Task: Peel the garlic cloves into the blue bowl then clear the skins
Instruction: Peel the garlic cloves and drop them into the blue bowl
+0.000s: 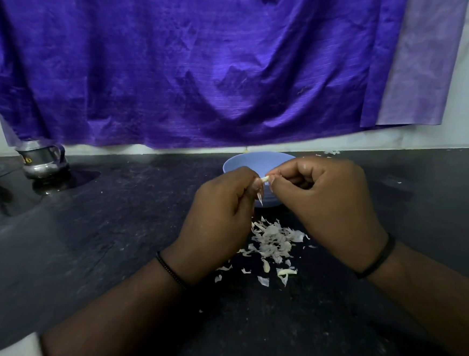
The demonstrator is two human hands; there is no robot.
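Far on the left I see a shiny metal pot [42, 160] sitting at the back of the dark counter [124, 220]. A big purple cloth [190, 63] hangs on the wall behind everything.

Next comes the left hand [219, 215]. Its fingers are curled in, and the fingertips pinch one end of a small garlic clove [265, 179]. A thin strip of skin [260, 197] hangs down from that hand. A dark band [170, 270] goes round the left wrist.

I see the clove held up in the air, right between the 2 hands, over the near side of the blue bowl [243, 163]. The bowl stands on the counter just behind the hands. I cannot tell what is inside it.

Below the hands, in front of the bowl, lies a pile of skins [273, 240]. Some bits are spread out nearer to me.

Then comes the right hand [324, 198]. Its fingers are curled too, and it pinches the other end of the clove. It also has a dark wristband [379, 262].
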